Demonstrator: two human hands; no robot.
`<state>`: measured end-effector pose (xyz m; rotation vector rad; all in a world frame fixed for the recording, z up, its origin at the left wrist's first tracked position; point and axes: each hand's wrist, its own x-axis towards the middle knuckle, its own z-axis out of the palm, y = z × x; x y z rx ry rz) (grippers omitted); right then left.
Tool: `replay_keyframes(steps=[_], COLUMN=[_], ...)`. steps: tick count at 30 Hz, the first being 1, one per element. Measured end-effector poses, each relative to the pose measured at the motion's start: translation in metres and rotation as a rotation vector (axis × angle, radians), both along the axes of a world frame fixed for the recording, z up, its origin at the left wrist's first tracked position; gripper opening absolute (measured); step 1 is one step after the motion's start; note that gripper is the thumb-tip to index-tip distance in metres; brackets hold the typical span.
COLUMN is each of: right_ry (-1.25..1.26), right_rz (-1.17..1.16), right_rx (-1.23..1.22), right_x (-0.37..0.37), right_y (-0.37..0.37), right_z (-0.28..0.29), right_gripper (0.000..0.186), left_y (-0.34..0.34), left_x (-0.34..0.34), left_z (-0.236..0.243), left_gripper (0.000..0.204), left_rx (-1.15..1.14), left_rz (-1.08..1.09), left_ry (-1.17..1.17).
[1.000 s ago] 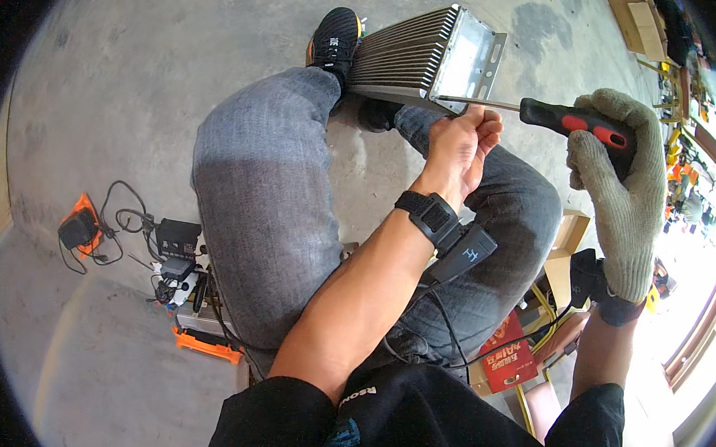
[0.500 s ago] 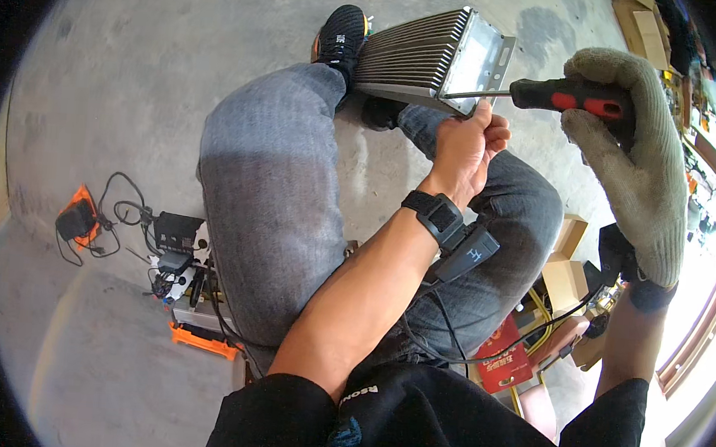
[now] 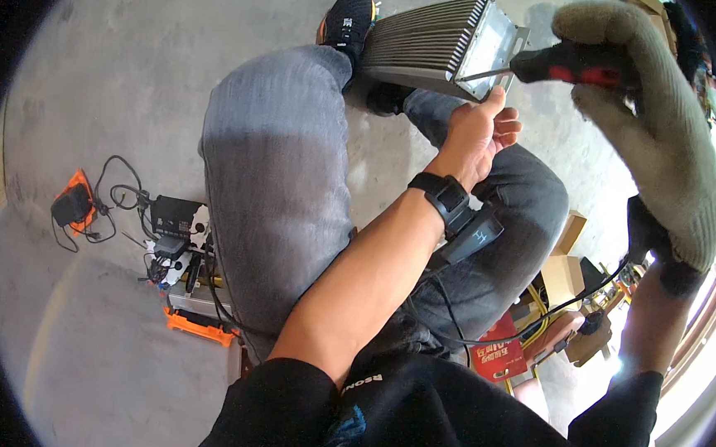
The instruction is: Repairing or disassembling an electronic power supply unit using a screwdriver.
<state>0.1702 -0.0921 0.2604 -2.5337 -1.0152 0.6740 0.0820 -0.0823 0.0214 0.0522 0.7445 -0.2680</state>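
Observation:
A silver finned metal box, like a heat-sink housing, stands between my feet with its flat end plate facing right. My bare left hand is at the plate's lower corner; its thumb presses on the flange edge and the other fingers curl in below. In a grey knitted glove, my right hand wraps round the black and red handle of a screwdriver. The screwdriver's thin shaft points left, and its tip meets the end plate near the finned edge. Whether it sits in a screw is too small to tell.
Black cables run across my lap to devices on both wrists. Left on the floor lie a black adapter on an orange piece and a cluster of equipment. Open cardboard boxes and a red box lie to the right.
The box and both hands appear slightly higher in the view. My gloved right hand has turned and risen a little, tilting the screwdriver more; its tip stays at the end plate.

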Motion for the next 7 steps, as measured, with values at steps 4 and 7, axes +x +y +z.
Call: replay_keyframes(steps=[4,7], right_ry=[-0.181,-0.183], right_rz=[0.086,-0.006], right_rx=[-0.133,-0.236], right_x=[-0.026,-0.026], right_y=[0.047,0.057], right_z=[-0.005,0.016], right_gripper=[0.041,0.039], left_y=[0.001,-0.006], left_x=[-0.003,0.002], left_z=[-0.009,-0.004], left_gripper=[0.028,0.031], left_rx=[0.006,-0.001], left_rz=[-0.003,0.029], left_ry=[-0.023,-0.064])
